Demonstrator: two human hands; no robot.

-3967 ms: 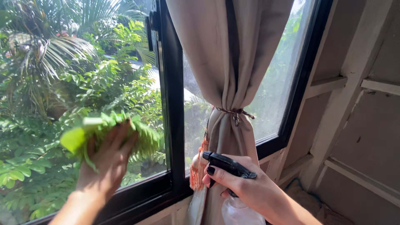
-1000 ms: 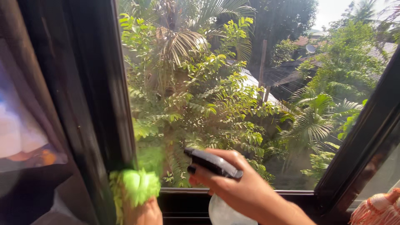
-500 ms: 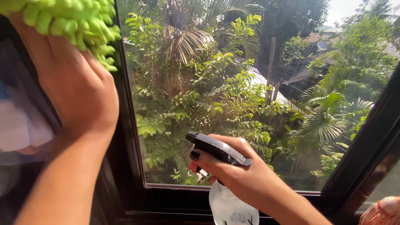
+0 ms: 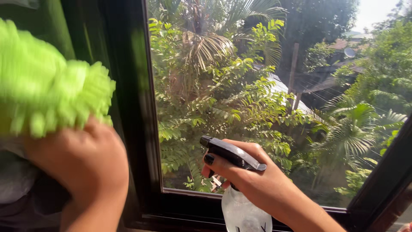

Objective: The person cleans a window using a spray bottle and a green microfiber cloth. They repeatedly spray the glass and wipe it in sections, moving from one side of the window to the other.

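Note:
My left hand (image 4: 81, 165) holds a fluffy bright green microfibre cloth (image 4: 47, 96) pressed against the dark left side of the black window frame (image 4: 133, 107); the cloth is blurred by motion. My right hand (image 4: 253, 178) grips a clear spray bottle (image 4: 242, 212) with a black trigger head (image 4: 229, 154), its nozzle pointing left in front of the glass pane (image 4: 266, 86), low in the window. A finger rests over the trigger head.
Through the pane I see dense green trees, palms and a roof outside. The black bottom rail (image 4: 189, 206) runs below the bottle, and a slanted black frame bar (image 4: 382, 180) stands at the right.
My left hand with the green cloth has come down from the upper left corner along the frame. The right hand with the bottle has barely shifted; the view moved a little leftward.

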